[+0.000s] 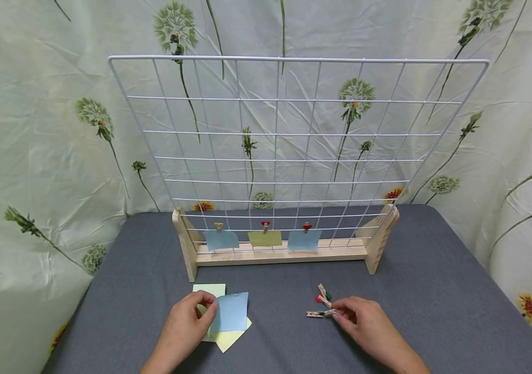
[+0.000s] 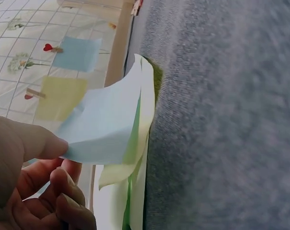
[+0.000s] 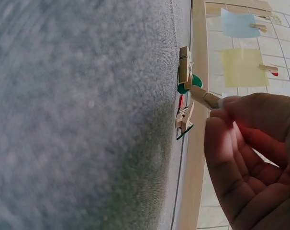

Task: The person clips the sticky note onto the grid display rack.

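My left hand (image 1: 182,323) pinches a blue paper note (image 1: 234,312) by its edge, between thumb and fingertips. In the left wrist view the blue note (image 2: 106,122) is lifted and curves over a small pile of pale green (image 1: 209,289) and yellow notes (image 1: 229,338) on the table. My right hand (image 1: 367,323) pinches a small wooden clothespin (image 3: 205,97) by one end. Other mini clothespins (image 1: 324,300) lie by its fingertips, some with red or green decorations; the right wrist view shows two (image 3: 184,67) close beyond the held one.
A white wire grid (image 1: 275,134) stands upright in a wooden base (image 1: 280,257) behind both hands. Clipped low on it hang a blue note (image 1: 221,240), a yellow note (image 1: 266,239) and another blue note (image 1: 304,240). Grey cloth (image 1: 275,343) covers the table; a floral curtain (image 1: 41,156) surrounds it.
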### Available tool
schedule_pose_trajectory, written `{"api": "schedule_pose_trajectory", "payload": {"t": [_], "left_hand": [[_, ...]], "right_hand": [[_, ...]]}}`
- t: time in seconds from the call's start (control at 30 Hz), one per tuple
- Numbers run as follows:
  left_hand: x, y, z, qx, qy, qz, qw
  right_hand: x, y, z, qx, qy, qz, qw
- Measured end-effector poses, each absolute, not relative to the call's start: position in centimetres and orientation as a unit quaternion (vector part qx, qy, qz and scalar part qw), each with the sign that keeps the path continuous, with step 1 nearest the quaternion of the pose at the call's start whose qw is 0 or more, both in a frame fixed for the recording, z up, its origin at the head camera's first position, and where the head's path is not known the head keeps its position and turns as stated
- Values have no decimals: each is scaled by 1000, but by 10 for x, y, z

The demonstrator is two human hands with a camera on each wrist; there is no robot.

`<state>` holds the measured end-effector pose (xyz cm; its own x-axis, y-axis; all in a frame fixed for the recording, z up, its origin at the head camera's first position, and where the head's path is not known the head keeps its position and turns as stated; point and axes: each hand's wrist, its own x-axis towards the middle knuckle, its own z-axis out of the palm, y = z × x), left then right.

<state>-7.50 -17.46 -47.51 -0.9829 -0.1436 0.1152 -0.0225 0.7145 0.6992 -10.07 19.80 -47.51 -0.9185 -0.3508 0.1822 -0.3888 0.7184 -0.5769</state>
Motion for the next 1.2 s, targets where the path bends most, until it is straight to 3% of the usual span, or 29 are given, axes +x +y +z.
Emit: {"api": "schedule_pose_trajectory", "payload": {"t": [0.43,0.83,1.07,1.2], "left_hand": [[-77,-171,-468,55,-910,-404,68],[-78,-167,-464,63,-909,-408,50],[-79,-165,-465,42,-901,-429,50],[-79,-163,-465,33,-897,-437,55]], "right_hand": [[-101,200,-473,188,-934,298,64],[-101,205,-472,183,-946,265,30],[-102,212,-474,198,-947,246,56],[-103,216,-473,184,-952,242,45]]}}
